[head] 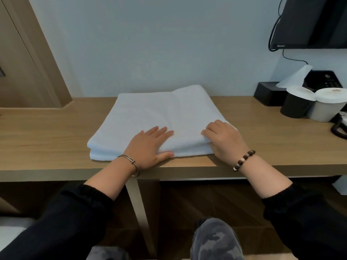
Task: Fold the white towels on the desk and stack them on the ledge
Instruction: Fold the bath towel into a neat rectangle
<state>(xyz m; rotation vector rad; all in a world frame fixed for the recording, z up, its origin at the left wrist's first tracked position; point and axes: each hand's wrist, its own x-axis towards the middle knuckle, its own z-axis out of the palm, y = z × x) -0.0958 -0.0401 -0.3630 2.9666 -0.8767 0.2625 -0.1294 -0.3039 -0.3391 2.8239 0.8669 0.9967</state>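
Note:
A white towel (150,117), folded into a thick flat rectangle with two layers showing at its near edge, lies on the wooden desk (47,132). My left hand (150,145) rests flat on the towel's near edge, fingers straight, thumb against the front of the fold. My right hand (223,139) is at the towel's near right corner, its fingers curled around the top layer there. The fingertips of the right hand are hidden in the cloth.
At the right end of the desk stand a black tissue box (268,94), a black cup (296,104) and a white cup (328,106), both lidded, plus a phone cord (338,128). A screen (309,23) hangs on the wall above.

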